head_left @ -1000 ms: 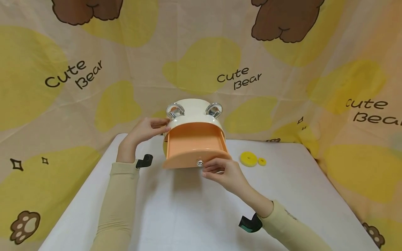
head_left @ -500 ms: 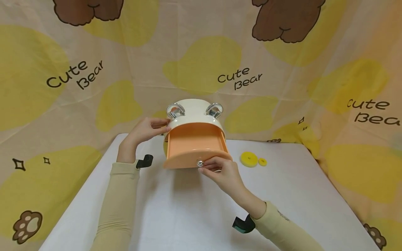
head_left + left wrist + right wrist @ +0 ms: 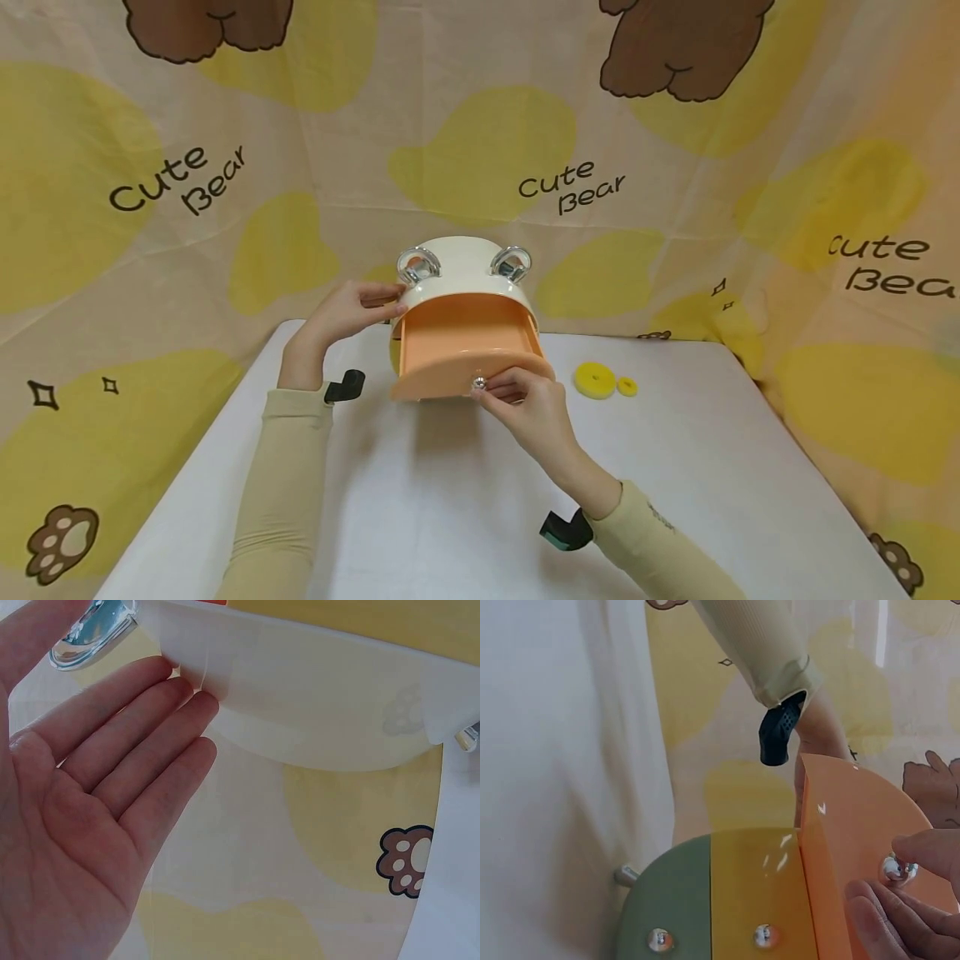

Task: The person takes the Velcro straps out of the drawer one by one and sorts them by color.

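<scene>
A rounded white desktop drawer cabinet (image 3: pixel 461 262) with two silvery ear-shaped loops stands on the table. Its orange top drawer (image 3: pixel 427 382) is pulled out, showing the orange inside. My right hand (image 3: pixel 536 412) pinches the silver round knob (image 3: pixel 898 871) on that drawer's front between thumb and fingers. The left hand (image 3: pixel 347 312) rests its fingertips against the cabinet's left side, near one ear loop; in the left wrist view its fingers (image 3: pixel 142 720) lie nearly straight along the white wall. Beneath the orange drawer, a yellow drawer (image 3: pixel 757 885) and a green drawer (image 3: pixel 671 892) are closed.
Two yellow discs lie right of the cabinet, a large one (image 3: pixel 594 380) and a small one (image 3: pixel 627 386). A white cloth (image 3: pixel 420 533) covers the table. Behind and beside it hangs a bear-patterned curtain (image 3: pixel 465 125). A short silvery leg (image 3: pixel 626 875) shows under the cabinet.
My right hand has shifted left and closed its thumb and fingers on the knob. The orange drawer's front has moved slightly back toward the cabinet. The left hand stays put.
</scene>
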Demonstrator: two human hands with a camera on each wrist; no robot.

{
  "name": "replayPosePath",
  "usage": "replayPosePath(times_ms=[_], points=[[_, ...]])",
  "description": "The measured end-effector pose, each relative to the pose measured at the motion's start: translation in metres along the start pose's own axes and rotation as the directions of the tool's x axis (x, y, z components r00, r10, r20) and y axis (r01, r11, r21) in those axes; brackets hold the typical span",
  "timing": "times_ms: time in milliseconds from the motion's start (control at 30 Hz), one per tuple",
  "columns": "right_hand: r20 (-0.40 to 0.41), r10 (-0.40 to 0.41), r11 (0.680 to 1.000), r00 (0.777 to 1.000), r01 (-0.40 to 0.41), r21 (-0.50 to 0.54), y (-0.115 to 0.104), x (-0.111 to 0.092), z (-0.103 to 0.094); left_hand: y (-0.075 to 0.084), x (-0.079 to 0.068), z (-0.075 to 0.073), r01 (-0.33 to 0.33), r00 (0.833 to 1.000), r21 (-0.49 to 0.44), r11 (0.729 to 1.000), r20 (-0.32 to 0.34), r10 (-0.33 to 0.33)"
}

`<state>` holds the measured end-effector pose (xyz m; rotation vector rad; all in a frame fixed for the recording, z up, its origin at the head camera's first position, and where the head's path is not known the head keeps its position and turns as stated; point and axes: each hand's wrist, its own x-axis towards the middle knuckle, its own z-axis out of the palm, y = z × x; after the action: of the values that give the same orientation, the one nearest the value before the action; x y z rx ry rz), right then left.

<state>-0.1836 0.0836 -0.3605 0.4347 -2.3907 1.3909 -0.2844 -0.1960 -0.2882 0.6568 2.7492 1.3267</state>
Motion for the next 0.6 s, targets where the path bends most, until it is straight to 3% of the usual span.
replayPosePath(times_ms=[600], points=[[-0.046,-0.027,1.0,0.999,0.028,0.006,0.002,0.021,0.007,-0.003,0.002,0.0,-0.003,1.0,-0.016,1.0,-0.018,0.002]])
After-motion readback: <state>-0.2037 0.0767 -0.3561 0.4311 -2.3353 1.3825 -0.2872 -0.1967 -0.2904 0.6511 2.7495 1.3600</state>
